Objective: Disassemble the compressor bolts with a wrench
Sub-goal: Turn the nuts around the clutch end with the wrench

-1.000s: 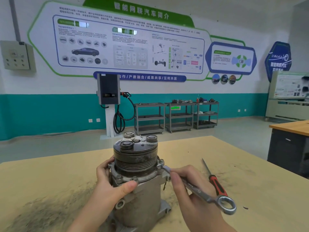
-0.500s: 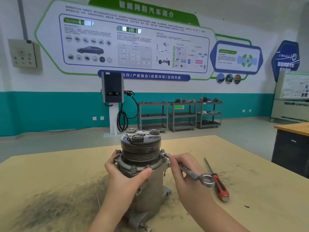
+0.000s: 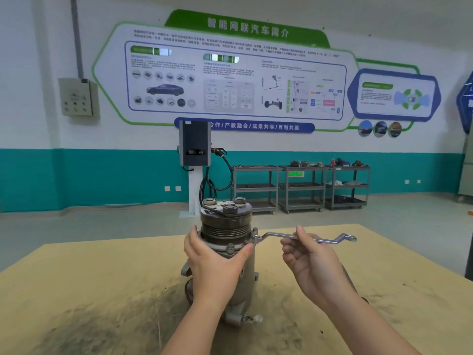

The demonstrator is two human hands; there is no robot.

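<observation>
2 hands share the job: the left hand wraps closed around the compressor, upright on the table, while the right hand holds the wrench loosely, fingers half curled. Its ring end sits on a flange bolt. Judged mid-loosening; next calls for a firm pull while bracing the body.
</observation>
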